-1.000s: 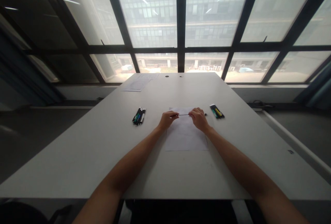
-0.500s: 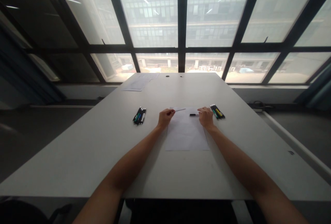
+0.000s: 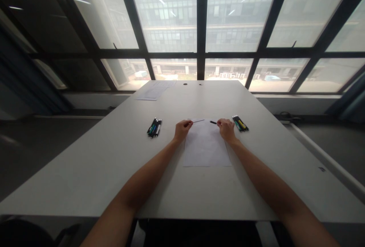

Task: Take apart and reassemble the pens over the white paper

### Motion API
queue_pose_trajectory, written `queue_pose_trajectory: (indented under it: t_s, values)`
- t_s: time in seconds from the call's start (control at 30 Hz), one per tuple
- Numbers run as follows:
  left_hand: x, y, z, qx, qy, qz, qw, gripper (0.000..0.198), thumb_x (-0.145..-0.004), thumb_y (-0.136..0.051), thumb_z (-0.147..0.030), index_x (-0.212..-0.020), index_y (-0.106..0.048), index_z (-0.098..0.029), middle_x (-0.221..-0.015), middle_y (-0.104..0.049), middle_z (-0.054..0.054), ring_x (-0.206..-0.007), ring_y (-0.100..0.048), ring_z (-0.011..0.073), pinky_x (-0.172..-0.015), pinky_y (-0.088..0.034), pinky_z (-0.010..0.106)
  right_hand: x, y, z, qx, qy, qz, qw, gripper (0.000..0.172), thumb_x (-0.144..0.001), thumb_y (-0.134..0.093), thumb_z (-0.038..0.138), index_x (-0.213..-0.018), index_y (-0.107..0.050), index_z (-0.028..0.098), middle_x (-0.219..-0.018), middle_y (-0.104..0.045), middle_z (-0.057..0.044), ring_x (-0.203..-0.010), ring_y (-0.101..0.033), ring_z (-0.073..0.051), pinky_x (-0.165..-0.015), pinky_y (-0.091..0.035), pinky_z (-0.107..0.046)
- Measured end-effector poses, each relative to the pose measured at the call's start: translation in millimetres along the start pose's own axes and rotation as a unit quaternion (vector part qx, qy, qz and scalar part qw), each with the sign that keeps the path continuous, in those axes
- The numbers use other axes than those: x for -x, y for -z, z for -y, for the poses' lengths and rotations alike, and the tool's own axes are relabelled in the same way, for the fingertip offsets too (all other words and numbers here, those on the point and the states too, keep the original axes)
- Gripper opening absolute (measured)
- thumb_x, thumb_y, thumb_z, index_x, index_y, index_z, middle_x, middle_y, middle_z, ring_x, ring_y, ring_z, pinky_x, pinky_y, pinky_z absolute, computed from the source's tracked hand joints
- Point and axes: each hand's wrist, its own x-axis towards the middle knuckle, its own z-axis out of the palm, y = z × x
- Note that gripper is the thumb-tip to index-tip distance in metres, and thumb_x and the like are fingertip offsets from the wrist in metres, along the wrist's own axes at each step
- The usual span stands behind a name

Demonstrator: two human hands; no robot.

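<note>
My left hand [image 3: 183, 129] is closed in a pinch around one end of a thin dark pen refill [image 3: 199, 121], which points right over the far part of a white paper sheet [image 3: 207, 148]. Opposite it, my right hand [image 3: 226, 128] pinches a pen barrel [image 3: 213, 122]. The barrel's black end sticks out to the left, toward the refill, with a gap between the two. My fingers hide the rest of the barrel. Just right of that hand lies a row of pens [image 3: 240, 123], some black, with green and yellow among them.
Another group of pens [image 3: 154, 128], black, green and blue, lies left of my left hand. Printed papers [image 3: 151, 91] rest at the table's far left corner. The white table [image 3: 114, 171] reaches to large windows. A small dark piece [image 3: 321, 169] lies near the right edge.
My right hand has taken hold of the pen barrel, which lay on the paper. The barrel is now lifted and slightly tilted. My left hand keeps its pinch on the refill.
</note>
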Motion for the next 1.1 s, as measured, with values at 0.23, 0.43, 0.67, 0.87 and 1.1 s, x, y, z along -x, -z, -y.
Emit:
queue_pose_trajectory:
  t_s: [0.23,0.43,0.67,0.87,1.1]
  values:
    - [0,-0.2,1,-0.018,-0.019,0.016,1.0,0.024,-0.082,-0.063,-0.036,-0.085,-0.076,-0.016,-0.078,-0.07,0.003,-0.066,-0.058,0.0136,-0.065,-0.043,0.025,0,3,8,-0.037,0.035,-0.032,0.998,0.016,-0.094,-0.048,0.019,-0.087,-0.062,0.019,-0.091,-0.068,-0.006,-0.093,-0.054,-0.022,-0.084,-0.027,-0.033]
    - [0,-0.1,0,-0.024,-0.026,0.013,0.999,0.023,-0.082,-0.063,-0.036,-0.084,-0.076,-0.017,-0.077,-0.07,0.003,-0.064,-0.057,0.0132,-0.064,-0.044,0.025,1,5,9,-0.042,0.045,-0.036,0.997,0.016,-0.094,-0.048,0.02,-0.087,-0.063,0.019,-0.09,-0.067,-0.006,-0.093,-0.054,-0.022,-0.084,-0.028,-0.033]
    - [0,-0.2,-1,-0.034,-0.026,0.015,0.999,0.022,-0.082,-0.062,-0.034,-0.084,-0.076,-0.017,-0.075,-0.069,0.002,-0.064,-0.056,0.0127,-0.065,-0.044,0.025,1,6,9,-0.033,0.044,-0.028,0.998,0.016,-0.094,-0.047,0.02,-0.089,-0.063,0.019,-0.092,-0.066,-0.007,-0.094,-0.053,-0.023,-0.085,-0.029,-0.033]
    - [1,-0.7,-4,-0.048,-0.046,0.029,0.997,0.019,-0.083,-0.062,-0.031,-0.083,-0.075,-0.017,-0.074,-0.066,0.002,-0.064,-0.057,0.0126,-0.067,-0.046,0.024,2,9,12,-0.022,0.071,-0.017,0.997,0.015,-0.094,-0.048,0.02,-0.09,-0.063,0.02,-0.093,-0.066,-0.007,-0.095,-0.052,-0.022,-0.085,-0.028,-0.034]
    - [3,-2.7,-7,-0.048,-0.081,0.068,0.993,0.017,-0.084,-0.063,-0.03,-0.084,-0.075,-0.019,-0.078,-0.067,0.003,-0.068,-0.059,0.0135,-0.067,-0.047,0.024,5,8,22,-0.035,0.12,0.025,0.992,0.014,-0.094,-0.049,0.018,-0.094,-0.063,0.021,-0.096,-0.065,-0.006,-0.095,-0.053,-0.02,-0.086,-0.03,-0.032]
